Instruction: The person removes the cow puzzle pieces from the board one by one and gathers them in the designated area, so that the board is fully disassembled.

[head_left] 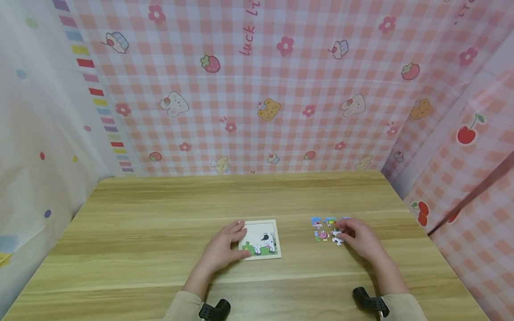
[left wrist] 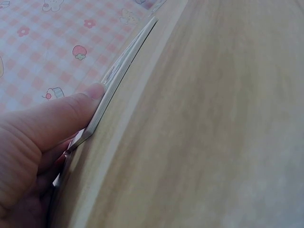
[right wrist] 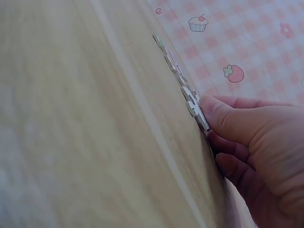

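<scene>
A wooden puzzle board (head_left: 254,228) lies on the table, with cow and green grass pieces (head_left: 270,243) fitted along its lower and right parts. My left hand (head_left: 221,248) holds the board at its left side, thumb near the lower left corner and fingers at the upper left. To the right, my right hand (head_left: 362,238) has thumb and index finger on a white puzzle piece (head_left: 336,240) at the edge of a group of loose pieces. In the right wrist view, the thumb (right wrist: 216,110) meets the end of the piece row. Part of the group is hidden under that hand.
Loose pieces, including a pink one (head_left: 322,235) and a blue one (head_left: 316,221), lie flat right of the board. The wood-grain table (head_left: 160,214) ends at a pink checked cloth (head_left: 241,111) behind. Black wrist mounts (head_left: 217,310) sit on both sleeves.
</scene>
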Motion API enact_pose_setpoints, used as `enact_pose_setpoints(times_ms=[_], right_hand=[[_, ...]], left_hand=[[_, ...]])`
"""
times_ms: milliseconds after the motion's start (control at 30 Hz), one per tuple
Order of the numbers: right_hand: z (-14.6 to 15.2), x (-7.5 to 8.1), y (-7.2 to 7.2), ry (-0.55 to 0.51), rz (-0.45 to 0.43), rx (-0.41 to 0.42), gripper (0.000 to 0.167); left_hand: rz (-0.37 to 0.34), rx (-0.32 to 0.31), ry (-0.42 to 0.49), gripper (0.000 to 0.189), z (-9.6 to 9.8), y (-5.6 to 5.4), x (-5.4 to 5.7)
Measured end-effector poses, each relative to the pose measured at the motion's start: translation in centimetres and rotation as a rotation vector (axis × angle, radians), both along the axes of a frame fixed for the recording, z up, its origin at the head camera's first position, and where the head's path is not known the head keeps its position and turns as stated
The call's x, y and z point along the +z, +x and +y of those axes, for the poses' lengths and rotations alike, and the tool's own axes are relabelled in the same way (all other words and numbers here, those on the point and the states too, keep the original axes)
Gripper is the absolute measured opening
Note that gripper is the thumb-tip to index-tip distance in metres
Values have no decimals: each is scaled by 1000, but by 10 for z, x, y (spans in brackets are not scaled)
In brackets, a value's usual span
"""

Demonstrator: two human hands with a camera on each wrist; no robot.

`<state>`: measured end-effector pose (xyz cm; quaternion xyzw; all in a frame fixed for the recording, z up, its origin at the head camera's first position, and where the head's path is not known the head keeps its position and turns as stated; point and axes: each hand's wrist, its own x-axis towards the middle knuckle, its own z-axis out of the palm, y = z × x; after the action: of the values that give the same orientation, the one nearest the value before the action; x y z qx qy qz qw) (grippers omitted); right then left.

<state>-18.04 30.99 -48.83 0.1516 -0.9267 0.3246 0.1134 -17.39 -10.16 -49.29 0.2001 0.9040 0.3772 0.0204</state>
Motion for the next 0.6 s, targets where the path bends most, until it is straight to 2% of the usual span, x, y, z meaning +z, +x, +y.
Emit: enact_pose_setpoints(times_ms=[233, 600], right_hand=[[1, -5, -2, 17, 45, -3, 18], [1, -8, -3, 36, 68, -16, 18]], left_hand=[[4, -1, -2, 68, 0, -1, -1], [-1, 5, 3, 67, 0, -1, -1]])
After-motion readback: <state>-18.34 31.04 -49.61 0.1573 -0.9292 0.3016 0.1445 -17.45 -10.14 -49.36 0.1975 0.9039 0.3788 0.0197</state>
